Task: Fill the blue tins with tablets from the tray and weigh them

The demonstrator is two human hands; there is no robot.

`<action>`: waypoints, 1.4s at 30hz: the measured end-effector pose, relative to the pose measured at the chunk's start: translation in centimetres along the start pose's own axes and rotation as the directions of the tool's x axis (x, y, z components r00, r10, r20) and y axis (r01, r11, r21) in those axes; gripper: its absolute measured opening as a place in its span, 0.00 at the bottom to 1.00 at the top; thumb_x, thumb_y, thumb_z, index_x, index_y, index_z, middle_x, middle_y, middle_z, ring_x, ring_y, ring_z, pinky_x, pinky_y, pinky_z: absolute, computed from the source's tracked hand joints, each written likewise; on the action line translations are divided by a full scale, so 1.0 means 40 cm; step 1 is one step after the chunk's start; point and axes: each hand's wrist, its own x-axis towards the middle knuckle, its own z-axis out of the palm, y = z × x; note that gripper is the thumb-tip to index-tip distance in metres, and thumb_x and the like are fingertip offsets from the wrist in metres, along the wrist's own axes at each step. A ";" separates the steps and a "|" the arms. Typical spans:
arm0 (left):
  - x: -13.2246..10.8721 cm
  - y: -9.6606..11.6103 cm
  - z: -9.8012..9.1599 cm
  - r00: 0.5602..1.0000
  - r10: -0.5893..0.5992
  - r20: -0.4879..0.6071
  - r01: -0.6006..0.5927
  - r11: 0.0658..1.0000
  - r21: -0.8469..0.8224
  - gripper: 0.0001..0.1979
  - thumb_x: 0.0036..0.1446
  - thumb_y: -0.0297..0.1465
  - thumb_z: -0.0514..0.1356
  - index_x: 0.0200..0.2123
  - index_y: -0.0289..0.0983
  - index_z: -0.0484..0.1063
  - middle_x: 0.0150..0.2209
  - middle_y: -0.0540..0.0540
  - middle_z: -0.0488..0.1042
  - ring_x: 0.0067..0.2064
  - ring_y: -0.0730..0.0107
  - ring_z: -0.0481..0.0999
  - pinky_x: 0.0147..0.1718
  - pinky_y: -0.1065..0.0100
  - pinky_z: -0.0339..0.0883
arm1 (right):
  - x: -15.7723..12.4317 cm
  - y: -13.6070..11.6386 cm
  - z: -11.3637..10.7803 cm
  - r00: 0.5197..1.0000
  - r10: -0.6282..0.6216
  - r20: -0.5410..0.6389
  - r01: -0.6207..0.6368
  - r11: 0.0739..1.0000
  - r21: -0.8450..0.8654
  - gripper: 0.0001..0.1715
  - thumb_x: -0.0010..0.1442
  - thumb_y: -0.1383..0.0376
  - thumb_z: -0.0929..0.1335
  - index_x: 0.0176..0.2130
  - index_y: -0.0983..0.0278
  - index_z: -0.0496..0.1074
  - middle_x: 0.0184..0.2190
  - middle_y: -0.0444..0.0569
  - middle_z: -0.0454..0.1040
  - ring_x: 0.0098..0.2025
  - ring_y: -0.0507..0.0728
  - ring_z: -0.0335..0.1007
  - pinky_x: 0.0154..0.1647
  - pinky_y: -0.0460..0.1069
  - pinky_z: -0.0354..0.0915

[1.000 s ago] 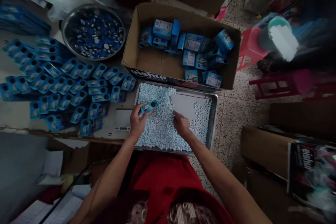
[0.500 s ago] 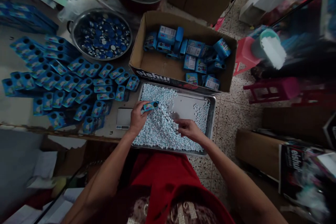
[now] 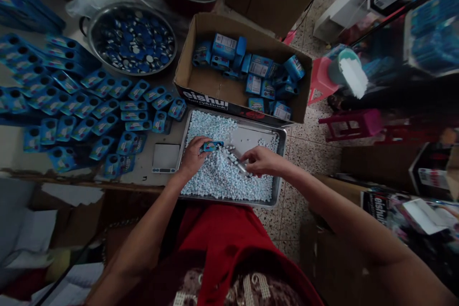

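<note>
My left hand (image 3: 194, 153) is closed around a small blue box (image 3: 213, 146) with a round hole in its top, held over the left part of a metal tray (image 3: 278, 186). Small pale blue and white candies (image 3: 211, 179) lie heaped in that tray. Gripped in my right hand (image 3: 260, 160) is a clear scoop (image 3: 237, 160), its candy-loaded front end tilted toward the box's hole. A few candies sit right at the opening. Left of the tray lies a small scale (image 3: 165, 158) with nothing on its plate.
Many blue boxes with holes (image 3: 84, 105) stand in rows on the table at left. Behind them is a metal bowl (image 3: 93, 40) of blue and silver caps. A cardboard box (image 3: 215, 88) holding blue boxes borders the tray's far side. Plastic stools (image 3: 353, 124) stand on the floor at right.
My right hand has lifted the scoop out of the candies and brought its front to the box. My left hand has turned the box slightly toward it. The view has shifted a little.
</note>
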 end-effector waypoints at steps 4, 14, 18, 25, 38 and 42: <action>-0.001 0.004 0.009 1.000 -0.016 -0.001 0.016 1.000 -0.027 0.16 0.56 0.26 0.64 0.49 0.40 0.75 0.50 0.43 0.76 0.54 0.57 0.75 0.57 0.53 0.69 | -0.025 -0.017 -0.007 1.000 0.011 0.008 -0.011 1.000 0.005 0.21 0.48 0.73 0.68 0.42 0.68 0.82 0.15 0.41 0.71 0.17 0.51 0.68 0.20 0.43 0.62; -0.035 0.030 0.047 0.953 -0.284 -0.103 0.254 0.938 -0.236 0.17 0.56 0.26 0.61 0.50 0.36 0.70 0.49 0.38 0.77 0.49 0.57 0.79 0.50 0.56 0.74 | -0.067 0.123 0.029 0.995 0.028 -0.092 -0.022 0.997 0.069 0.28 0.47 0.64 0.67 0.49 0.66 0.77 0.19 0.43 0.72 0.18 0.54 0.66 0.18 0.47 0.61; -0.076 0.046 0.046 0.926 -0.359 -0.115 0.293 0.878 -0.378 0.17 0.53 0.28 0.63 0.48 0.42 0.70 0.49 0.40 0.78 0.50 0.57 0.79 0.52 0.55 0.74 | 0.056 0.271 0.126 0.952 0.097 -0.291 -0.093 0.995 0.027 0.24 0.50 0.60 0.64 0.46 0.60 0.73 0.18 0.42 0.71 0.20 0.59 0.72 0.23 0.50 0.67; -0.297 0.068 -0.154 0.677 -0.517 -0.524 0.285 0.840 -0.461 0.20 0.56 0.37 0.64 0.52 0.54 0.68 0.55 0.41 0.74 0.56 0.49 0.77 0.58 0.45 0.70 | 0.183 0.311 0.199 0.915 -0.058 -0.399 -0.123 0.903 -0.412 0.25 0.63 0.59 0.58 0.55 0.57 0.73 0.26 0.54 0.79 0.32 0.68 0.81 0.37 0.58 0.71; -0.416 -0.301 -0.397 -0.223 -0.401 -0.889 0.314 0.834 -0.455 0.27 0.52 0.41 0.69 0.51 0.37 0.69 0.46 0.45 0.73 0.46 0.64 0.74 0.57 0.56 0.67 | 0.475 -0.199 0.512 0.935 -0.328 -0.138 0.355 0.883 0.306 0.42 0.48 0.57 0.74 0.60 0.61 0.65 0.23 0.36 0.71 0.20 0.56 0.71 0.22 0.49 0.69; -0.364 -0.327 -0.383 -0.059 -0.458 -0.887 0.325 0.831 -0.451 0.27 0.56 0.45 0.66 0.54 0.38 0.67 0.53 0.39 0.73 0.55 0.58 0.74 0.61 0.53 0.64 | 0.613 -0.346 0.658 0.970 -0.213 -0.116 0.242 0.842 0.482 0.55 0.39 0.66 0.76 0.64 0.64 0.59 0.26 0.38 0.74 0.24 0.57 0.74 0.24 0.50 0.72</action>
